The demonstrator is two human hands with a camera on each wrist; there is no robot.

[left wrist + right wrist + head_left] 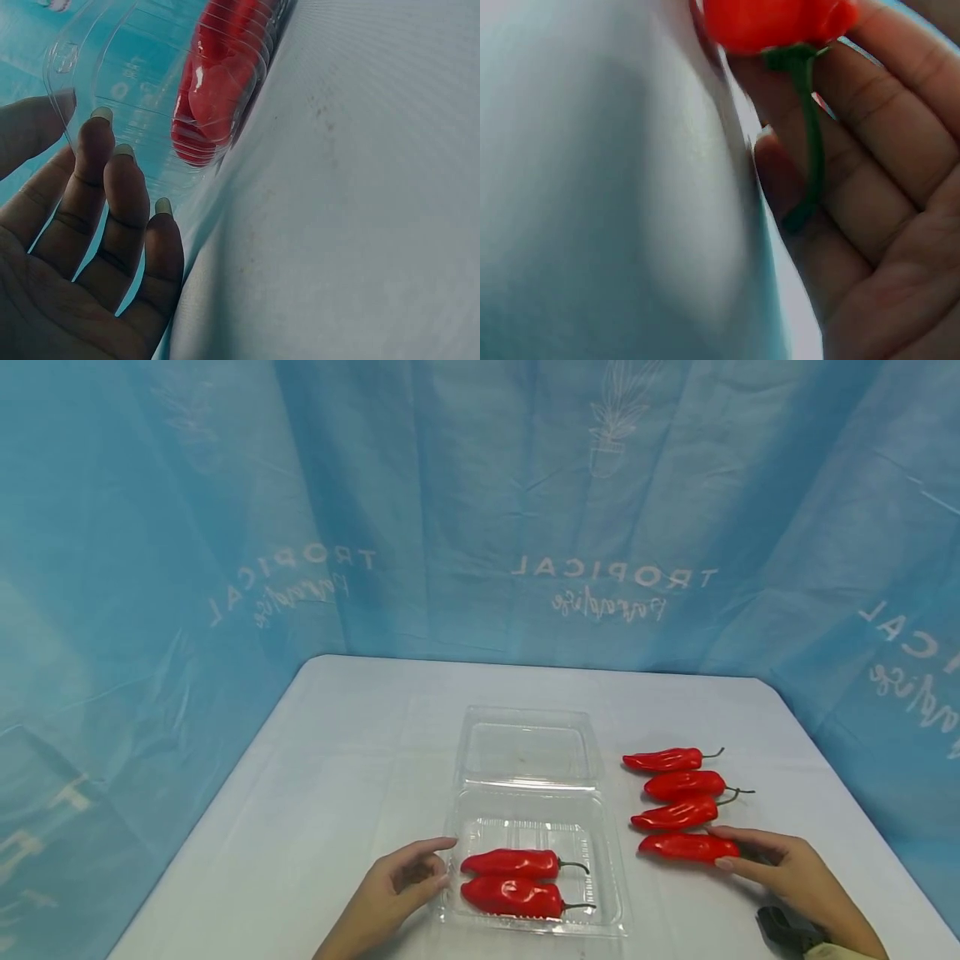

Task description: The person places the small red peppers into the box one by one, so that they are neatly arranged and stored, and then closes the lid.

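Observation:
A clear plastic clamshell container (611, 860) lies with its lid (525, 747) folded back. Two red peppers (510, 895) with green stems lie side by side in its base. At the base's left rim, my left hand (401, 885) holds the edge between thumb and fingers; the left wrist view shows the fingertips (101, 114) at the clear rim. On the right, my right hand (787, 864) grips the stem end of the nearest loose red pepper (678, 847) between thumb and fingers. Its green stem (810, 135) hangs across the fingers in the right wrist view.
Beyond the gripped pepper, three more red peppers (678, 786) lie in a column right of the container. A white cloth covers the table (337, 760). Blue printed curtains (465, 510) stand behind and at both sides. A black strap (787, 931) is on the right wrist.

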